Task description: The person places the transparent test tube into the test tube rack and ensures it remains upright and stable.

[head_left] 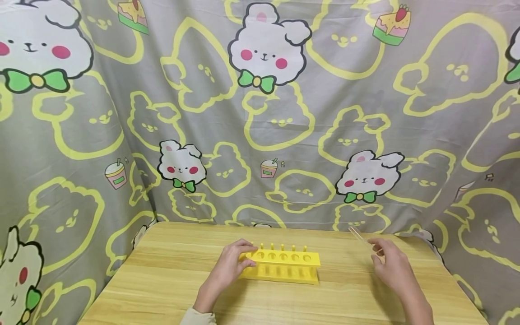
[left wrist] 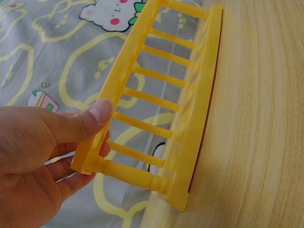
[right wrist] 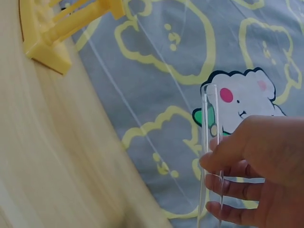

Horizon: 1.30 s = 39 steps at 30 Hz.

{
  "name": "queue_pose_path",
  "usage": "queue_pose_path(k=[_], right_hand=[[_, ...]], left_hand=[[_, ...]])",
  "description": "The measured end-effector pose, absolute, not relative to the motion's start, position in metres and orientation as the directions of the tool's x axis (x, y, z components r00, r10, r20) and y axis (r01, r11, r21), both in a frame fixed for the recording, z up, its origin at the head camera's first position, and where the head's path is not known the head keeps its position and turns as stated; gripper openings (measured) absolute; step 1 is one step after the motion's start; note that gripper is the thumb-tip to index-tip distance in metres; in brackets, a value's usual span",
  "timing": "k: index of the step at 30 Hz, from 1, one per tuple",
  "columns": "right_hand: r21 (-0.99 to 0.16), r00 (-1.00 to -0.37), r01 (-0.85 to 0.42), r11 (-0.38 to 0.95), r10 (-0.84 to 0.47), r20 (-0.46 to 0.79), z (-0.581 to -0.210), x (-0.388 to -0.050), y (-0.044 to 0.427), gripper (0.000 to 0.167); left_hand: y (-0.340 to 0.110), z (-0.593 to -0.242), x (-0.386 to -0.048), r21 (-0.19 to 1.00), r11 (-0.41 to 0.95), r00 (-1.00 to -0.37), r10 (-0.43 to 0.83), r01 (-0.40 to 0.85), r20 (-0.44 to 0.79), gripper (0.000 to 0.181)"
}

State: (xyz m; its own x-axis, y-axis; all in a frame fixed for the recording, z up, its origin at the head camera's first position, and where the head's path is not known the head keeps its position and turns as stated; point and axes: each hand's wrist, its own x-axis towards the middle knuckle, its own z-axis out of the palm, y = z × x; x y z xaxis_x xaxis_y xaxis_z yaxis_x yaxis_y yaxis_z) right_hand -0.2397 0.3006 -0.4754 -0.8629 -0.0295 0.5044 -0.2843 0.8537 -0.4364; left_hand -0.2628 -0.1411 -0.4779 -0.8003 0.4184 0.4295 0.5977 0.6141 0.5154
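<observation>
A yellow test tube rack (head_left: 280,271) stands on the table, its round holes with no tubes in them. My left hand (head_left: 231,264) grips the rack's left end; in the left wrist view the thumb of that hand (left wrist: 42,152) lies on the upper bar (left wrist: 116,90) and the fingers are behind it. To the right of the rack and apart from it, my right hand (head_left: 392,266) holds a clear glass-like tube (head_left: 357,235), tilted. In the right wrist view the thumb and fingers of this hand (right wrist: 256,166) pinch the transparent tube (right wrist: 211,109).
The wood-grain table (head_left: 162,271) reaches back to a grey curtain (head_left: 284,203) printed with white rabbits and yellow outlines. More of the curtain hangs at the left and right sides. In the right wrist view the rack's end (right wrist: 47,47) shows at upper left.
</observation>
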Motion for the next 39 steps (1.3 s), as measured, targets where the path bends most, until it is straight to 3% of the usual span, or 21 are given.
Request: queue_pose_path(k=[22,39], right_hand=[[-0.56,-0.84,-0.296,0.773,0.068,0.538,-0.455,-0.229,0.291,0.041],[-0.586,-0.815,-0.302,0.752,0.115,0.567,-0.443,-0.224,0.282,0.044]], left_hand=[[-0.14,-0.477,-0.262,0.516,0.616,-0.803,0.423,0.595,0.42,0.037],[-0.139,-0.477,-0.262,0.512,0.612,-0.797,0.426,0.602,0.428,0.036]])
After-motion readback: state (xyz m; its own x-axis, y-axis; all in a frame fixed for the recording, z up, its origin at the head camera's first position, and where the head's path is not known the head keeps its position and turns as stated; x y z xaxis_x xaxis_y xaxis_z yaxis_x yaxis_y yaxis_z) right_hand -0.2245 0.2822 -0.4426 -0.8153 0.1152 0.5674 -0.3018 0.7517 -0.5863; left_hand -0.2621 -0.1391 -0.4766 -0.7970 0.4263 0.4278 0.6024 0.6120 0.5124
